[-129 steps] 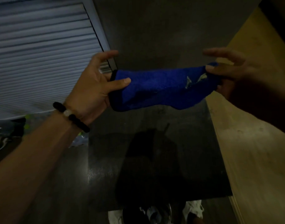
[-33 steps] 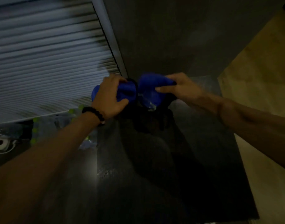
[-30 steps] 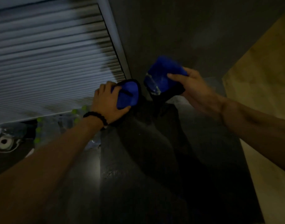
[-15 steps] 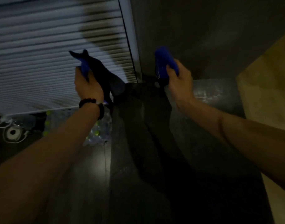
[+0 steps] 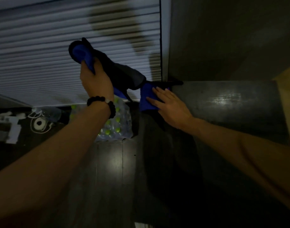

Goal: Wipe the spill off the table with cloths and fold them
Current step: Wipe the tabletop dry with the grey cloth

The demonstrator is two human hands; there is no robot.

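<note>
My left hand (image 5: 95, 79) gripped one blue cloth (image 5: 108, 66), raised clear of the counter (image 5: 223, 102) to the left. My right hand (image 5: 169, 106) lay flat, fingers spread, pressing a second blue cloth (image 5: 146, 94) onto the counter's far left corner.

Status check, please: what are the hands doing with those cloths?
Left hand grips a cloth, raised. Right hand flat on another cloth at the table corner. Nothing in the way.
</note>
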